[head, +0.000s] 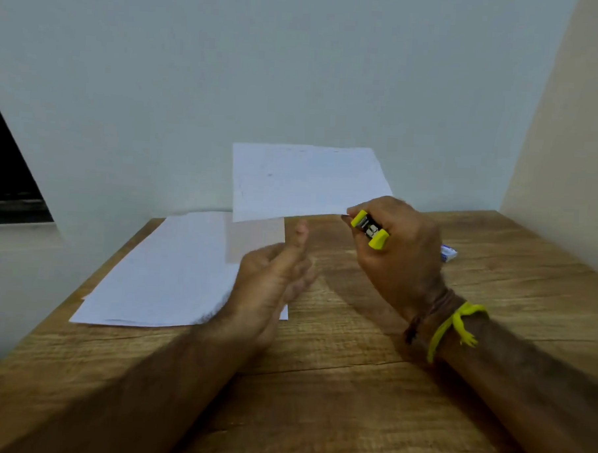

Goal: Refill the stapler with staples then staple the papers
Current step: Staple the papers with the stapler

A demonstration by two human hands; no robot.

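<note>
The right hand [397, 251] makes the working grip: its fingers curl round a small yellow-and-silver metal stapler [371, 232], whose nose meets the near right corner of a white sheet of paper [306, 182] held up in the air, tilted toward the wall, well clear of the wood. Whether that sheet hangs from the stapler's mouth alone or is also pinched by a fingertip cannot be told, and it may be more than one sheet, since its edges blur together. The left hand [275, 276] sits lower and nearer, apart from the lifted paper, its fingers fairly straight and loose with the thumb up, holding nothing; it is smeared by motion blur, so finer detail of the fingers is lost. Beneath and to the left of it a stack of white papers [165, 275] lies flat on the brown wood-grain bench [335, 382], with the left wrist crossing the stack's near right corner. Behind the right hand, a small white-and-blue box [449, 254] rests on the bench, mostly hidden; it is probably the staple box, though its print is unreadable. On the right wrist are a brown cord and a yellow band [452, 327]. As a judgement, the refill looks finished, since the stapler is closed and at paper rather than open for loading, and stapling is under way or just done on this corner. No staple can be seen, and the flat stack may still need fastening.
</note>
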